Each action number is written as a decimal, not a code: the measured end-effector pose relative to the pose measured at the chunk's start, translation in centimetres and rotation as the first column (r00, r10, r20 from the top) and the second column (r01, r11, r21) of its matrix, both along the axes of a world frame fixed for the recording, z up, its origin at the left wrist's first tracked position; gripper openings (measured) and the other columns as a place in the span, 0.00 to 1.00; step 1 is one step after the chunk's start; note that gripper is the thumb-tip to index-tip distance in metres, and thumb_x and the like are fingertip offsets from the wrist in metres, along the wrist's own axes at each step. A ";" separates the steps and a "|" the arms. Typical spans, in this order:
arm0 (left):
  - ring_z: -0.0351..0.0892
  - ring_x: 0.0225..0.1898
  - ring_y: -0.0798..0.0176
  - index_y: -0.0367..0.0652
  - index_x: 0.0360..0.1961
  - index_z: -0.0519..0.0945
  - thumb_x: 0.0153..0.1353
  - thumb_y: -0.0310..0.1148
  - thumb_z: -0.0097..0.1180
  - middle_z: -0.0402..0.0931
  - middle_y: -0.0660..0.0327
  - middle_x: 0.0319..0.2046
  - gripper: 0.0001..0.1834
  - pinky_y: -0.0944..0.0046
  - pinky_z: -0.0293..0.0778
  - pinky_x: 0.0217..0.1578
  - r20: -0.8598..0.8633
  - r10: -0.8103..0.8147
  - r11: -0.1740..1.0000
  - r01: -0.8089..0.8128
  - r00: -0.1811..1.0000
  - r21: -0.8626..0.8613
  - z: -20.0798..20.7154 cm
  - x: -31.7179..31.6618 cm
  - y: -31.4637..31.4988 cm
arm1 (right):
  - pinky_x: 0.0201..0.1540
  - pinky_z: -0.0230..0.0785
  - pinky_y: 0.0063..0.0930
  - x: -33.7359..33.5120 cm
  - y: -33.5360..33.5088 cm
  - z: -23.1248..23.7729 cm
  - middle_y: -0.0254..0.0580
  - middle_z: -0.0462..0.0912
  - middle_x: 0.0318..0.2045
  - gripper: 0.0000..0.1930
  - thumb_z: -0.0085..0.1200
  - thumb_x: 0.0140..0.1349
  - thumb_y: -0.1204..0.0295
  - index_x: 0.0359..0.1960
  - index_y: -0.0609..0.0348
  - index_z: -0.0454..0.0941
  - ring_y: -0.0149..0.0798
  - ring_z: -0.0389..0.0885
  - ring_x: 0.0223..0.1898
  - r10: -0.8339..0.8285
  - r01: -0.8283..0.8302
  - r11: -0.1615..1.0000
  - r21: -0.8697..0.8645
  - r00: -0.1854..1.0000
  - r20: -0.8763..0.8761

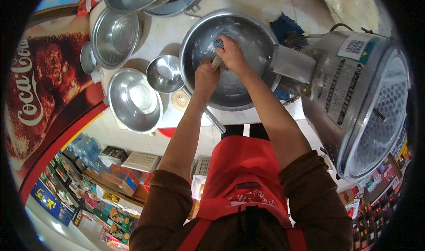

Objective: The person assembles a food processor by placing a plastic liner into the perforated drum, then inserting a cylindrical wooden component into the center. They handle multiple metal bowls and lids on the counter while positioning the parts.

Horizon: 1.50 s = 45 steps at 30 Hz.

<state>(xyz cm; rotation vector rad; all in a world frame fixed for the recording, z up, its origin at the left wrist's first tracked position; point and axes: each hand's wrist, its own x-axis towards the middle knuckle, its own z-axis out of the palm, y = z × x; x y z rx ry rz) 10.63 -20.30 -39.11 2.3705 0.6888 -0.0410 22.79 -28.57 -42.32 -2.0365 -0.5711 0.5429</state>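
Evidently dressed for kitchen work in a bright red cloth apron (245, 167) over fuzzy dark-brown sleeves (305, 173), reaches down with both forearms bare. Clenches a pale, stick-like tool (216, 63) low on its shaft with the left hand (207, 77), and closes the grip of the right hand (232, 55) near its dark grey, rough-looking head (218, 43). Holds it inside a wide, round, dull-steel bowl (256, 43), left of centre; hard to tell the tool's exact kind. Judged to be mid-scrub, going by chalky white smears on the smooth, curved metal. Probably calls next for firm strokes across the remaining residue, without tipping the bowl.

Just beside, at left: a small, shiny steel bowl (164, 74), a flared steel basin (116, 96) and a deep, seemingly perforated steel colander (118, 36). Opposite, at right: a bulky, smooth-sided steel machine (325, 89) with a flat rectangular plate (294, 64) reaching to the bowl's rim. Beneath these, a pale, smooth bench (248, 3). Farther down, beyond the bench edge: clear plastic jugs (86, 148) and a beige slatted crate (141, 160).
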 end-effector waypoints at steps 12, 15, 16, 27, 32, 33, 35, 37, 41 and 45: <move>0.82 0.40 0.41 0.37 0.38 0.78 0.56 0.32 0.62 0.80 0.46 0.34 0.11 0.47 0.77 0.42 -0.131 -0.153 0.980 0.167 0.979 0.108 0.4 1.2 -0.4 | 0.59 0.63 0.47 -2.9 -3.9 3.4 0.58 0.76 0.50 0.22 0.56 0.54 0.75 0.52 0.62 0.72 0.61 0.73 0.51 -0.054 0.046 0.996 0.076 0.993 0.108; 0.82 0.39 0.41 0.37 0.41 0.80 0.57 0.28 0.61 0.81 0.46 0.36 0.12 0.50 0.77 0.41 0.117 0.112 0.983 -0.093 0.987 -0.156 1.0 0.8 -0.6 | 0.59 0.62 0.47 -0.2 -3.5 2.4 0.58 0.76 0.51 0.22 0.56 0.54 0.74 0.53 0.62 0.72 0.61 0.73 0.52 -0.080 0.066 0.995 0.075 0.978 0.191; 0.82 0.39 0.41 0.37 0.43 0.80 0.57 0.27 0.61 0.81 0.46 0.36 0.12 0.50 0.77 0.41 0.203 0.077 0.991 -0.052 0.976 -0.127 1.2 0.6 -0.7 | 0.59 0.62 0.47 0.8 -3.6 2.2 0.58 0.76 0.51 0.22 0.56 0.54 0.74 0.53 0.62 0.72 0.61 0.73 0.53 -0.096 0.091 0.995 0.039 0.980 0.173; 0.81 0.40 0.37 0.36 0.50 0.77 0.61 0.25 0.55 0.81 0.42 0.40 0.15 0.44 0.76 0.38 0.074 -0.007 1.000 0.009 0.997 -0.029 3.0 -0.9 -1.8 | 0.59 0.64 0.46 -2.1 -2.7 4.6 0.58 0.77 0.51 0.22 0.55 0.55 0.71 0.52 0.64 0.73 0.60 0.72 0.54 -0.079 0.078 0.996 0.049 0.997 0.019; 0.81 0.37 0.35 0.36 0.50 0.76 0.61 0.26 0.55 0.80 0.40 0.39 0.15 0.43 0.76 0.38 -0.006 -0.047 0.998 0.048 0.999 0.051 3.8 1.2 -2.1 | 0.61 0.65 0.42 2.4 -2.1 -0.3 0.62 0.77 0.53 0.24 0.53 0.58 0.71 0.57 0.65 0.73 0.60 0.75 0.56 -0.079 0.063 0.994 -0.085 0.978 -0.195; 0.81 0.36 0.35 0.36 0.50 0.77 0.61 0.26 0.55 0.80 0.39 0.39 0.15 0.43 0.76 0.39 -0.020 -0.059 0.996 0.060 0.998 0.062 3.9 1.5 -2.1 | 0.60 0.65 0.43 2.8 -2.6 -1.0 0.61 0.78 0.52 0.24 0.54 0.58 0.71 0.57 0.65 0.73 0.59 0.75 0.55 -0.094 0.095 0.995 -0.007 0.972 -0.215; 0.82 0.37 0.35 0.36 0.51 0.76 0.62 0.26 0.55 0.80 0.39 0.39 0.16 0.43 0.77 0.39 -0.090 -0.078 0.995 0.083 0.993 0.058 4.2 1.4 -2.0 | 0.60 0.65 0.44 3.4 -4.4 -2.0 0.60 0.79 0.50 0.24 0.56 0.58 0.70 0.57 0.64 0.73 0.58 0.76 0.54 -0.075 0.120 0.968 0.223 0.977 -0.198; 0.82 0.38 0.36 0.35 0.51 0.76 0.62 0.27 0.54 0.81 0.40 0.39 0.16 0.44 0.77 0.40 -0.084 -0.101 0.991 0.108 0.991 0.084 4.3 1.0 -1.7 | 0.57 0.65 0.47 1.2 -6.3 -2.4 0.58 0.79 0.46 0.25 0.60 0.58 0.68 0.58 0.60 0.73 0.58 0.76 0.51 -0.137 0.143 0.990 -0.011 0.964 0.230; 0.82 0.41 0.37 0.34 0.51 0.77 0.60 0.26 0.54 0.81 0.42 0.41 0.17 0.46 0.77 0.41 0.015 -0.145 0.986 0.143 0.989 0.082 3.5 0.1 -1.9 | 0.57 0.64 0.48 -2.0 -7.8 -3.2 0.55 0.76 0.49 0.24 0.59 0.57 0.76 0.57 0.56 0.72 0.57 0.74 0.53 -0.212 0.188 0.977 0.099 0.902 0.377; 0.82 0.40 0.38 0.34 0.50 0.78 0.59 0.23 0.53 0.81 0.43 0.41 0.16 0.47 0.77 0.41 0.054 -0.182 0.977 0.174 0.982 0.120 3.3 0.0 -1.9 | 0.58 0.63 0.45 -2.5 -6.8 -2.4 0.54 0.76 0.51 0.26 0.60 0.52 0.83 0.55 0.55 0.73 0.56 0.72 0.55 -0.238 0.215 0.970 0.114 0.934 0.268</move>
